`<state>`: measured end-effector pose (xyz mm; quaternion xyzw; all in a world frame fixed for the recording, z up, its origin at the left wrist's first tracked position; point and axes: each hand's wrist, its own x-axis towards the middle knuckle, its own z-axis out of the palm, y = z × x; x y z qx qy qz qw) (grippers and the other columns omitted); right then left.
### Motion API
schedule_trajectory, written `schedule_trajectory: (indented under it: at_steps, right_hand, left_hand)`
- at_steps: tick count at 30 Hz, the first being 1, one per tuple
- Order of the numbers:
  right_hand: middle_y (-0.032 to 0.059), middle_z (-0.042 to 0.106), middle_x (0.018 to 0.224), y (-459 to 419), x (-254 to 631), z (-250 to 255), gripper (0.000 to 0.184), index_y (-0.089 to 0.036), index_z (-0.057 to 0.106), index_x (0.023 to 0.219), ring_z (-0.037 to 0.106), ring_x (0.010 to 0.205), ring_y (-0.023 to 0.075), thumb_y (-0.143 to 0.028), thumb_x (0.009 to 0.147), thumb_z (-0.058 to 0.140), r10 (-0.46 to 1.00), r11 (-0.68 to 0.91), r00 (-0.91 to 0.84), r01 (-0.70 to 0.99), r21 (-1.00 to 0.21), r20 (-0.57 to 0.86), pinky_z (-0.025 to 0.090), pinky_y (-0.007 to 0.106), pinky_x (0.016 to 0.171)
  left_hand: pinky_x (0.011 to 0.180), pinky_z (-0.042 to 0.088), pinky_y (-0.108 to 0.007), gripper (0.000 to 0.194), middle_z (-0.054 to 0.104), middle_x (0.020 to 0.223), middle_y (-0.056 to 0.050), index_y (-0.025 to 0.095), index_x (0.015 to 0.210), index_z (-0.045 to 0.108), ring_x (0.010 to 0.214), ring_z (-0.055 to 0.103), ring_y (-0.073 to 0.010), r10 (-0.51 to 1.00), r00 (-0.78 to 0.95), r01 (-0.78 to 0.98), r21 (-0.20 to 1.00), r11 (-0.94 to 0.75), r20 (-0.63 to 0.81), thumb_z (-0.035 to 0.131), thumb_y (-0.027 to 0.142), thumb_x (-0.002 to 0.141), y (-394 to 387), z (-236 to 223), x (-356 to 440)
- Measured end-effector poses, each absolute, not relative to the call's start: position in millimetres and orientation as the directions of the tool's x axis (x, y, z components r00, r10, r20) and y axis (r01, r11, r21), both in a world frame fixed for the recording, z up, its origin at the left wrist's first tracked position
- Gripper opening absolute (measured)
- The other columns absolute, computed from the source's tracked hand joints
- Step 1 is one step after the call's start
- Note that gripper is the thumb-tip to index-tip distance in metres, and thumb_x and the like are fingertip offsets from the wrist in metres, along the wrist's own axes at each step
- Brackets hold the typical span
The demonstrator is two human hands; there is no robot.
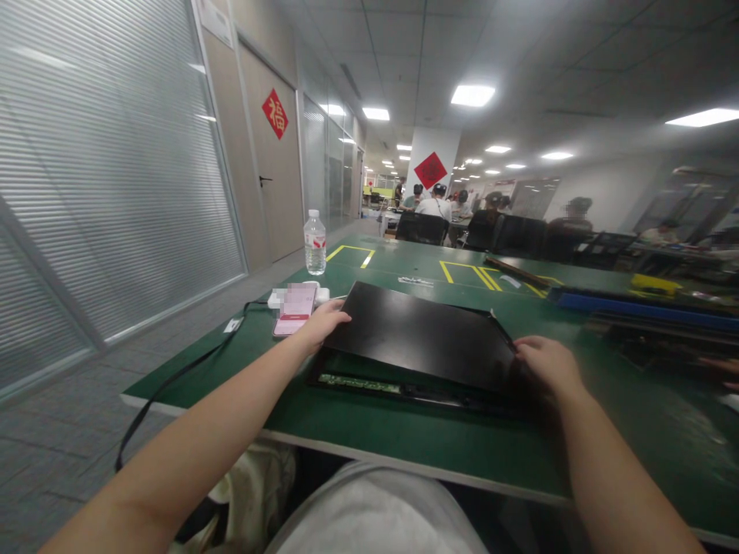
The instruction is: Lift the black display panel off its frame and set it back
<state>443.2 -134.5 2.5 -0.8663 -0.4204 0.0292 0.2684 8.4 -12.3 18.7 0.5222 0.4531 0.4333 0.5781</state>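
A thin black rectangular panel is held between my two hands above the green table. My left hand grips its left edge, thumb on top. At the right edge, my right hand has its fingers closed on the panel's rim. Under the near side of the panel lies a dark frame with a strip of green circuit board showing. Most of that frame is hidden by the panel, and I cannot tell whether the two are joined.
A phone with a pink screen lies left of the panel, beside white plugs and a black cord. Behind it stands a water bottle. Blue and black strips lie at the right. Yellow tape marks the table; several people sit beyond.
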Motion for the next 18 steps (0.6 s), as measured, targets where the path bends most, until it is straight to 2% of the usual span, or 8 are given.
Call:
schedule_trajectory:
  at_steps: [4, 12, 18]
  right_hand:
    - [0.0070, 0.076, 0.086, -135.4, 438.6, 7.4, 0.031, -0.025, 0.079, 0.090, 0.068, 0.082, 0.0253, -0.030, 0.070, 0.056, 0.743, -0.496, 0.648, 0.703, -0.510, 0.170, 0.046, 0.033, 0.067]
    - [0.0046, 0.076, 0.086, -138.5, 434.2, 14.9, 0.029, -0.025, 0.077, 0.091, 0.067, 0.088, 0.0272, -0.029, 0.073, 0.055, 0.734, -0.532, 0.676, 0.634, -0.561, 0.068, 0.046, 0.035, 0.069]
    - [0.0060, 0.076, 0.086, -136.7, 440.8, 10.8, 0.028, -0.025, 0.078, 0.089, 0.067, 0.085, 0.0272, -0.031, 0.071, 0.057, 0.746, -0.521, 0.660, 0.659, -0.543, 0.086, 0.047, 0.035, 0.068]
  left_hand:
    - [0.058, 0.051, -0.027, 0.054, 0.072, 0.072, -0.001, 0.015, 0.115, 0.063, 0.058, 0.067, -0.0176, 0.978, 0.197, -0.035, 0.996, 0.079, -0.070, 0.064, 0.012, 0.061, -12.0, 18.4, 9.2]
    - [0.055, 0.051, -0.027, 0.058, 0.072, 0.068, -0.001, 0.014, 0.120, 0.060, 0.056, 0.067, -0.0184, 0.976, 0.205, -0.035, 0.996, 0.084, -0.075, 0.062, 0.010, 0.063, -12.8, 18.6, 9.9]
    - [0.057, 0.052, -0.027, 0.057, 0.074, 0.073, -0.003, 0.014, 0.120, 0.063, 0.059, 0.068, -0.0185, 0.974, 0.218, -0.066, 0.994, 0.082, -0.065, 0.063, 0.008, 0.063, -13.3, 18.8, 10.1]
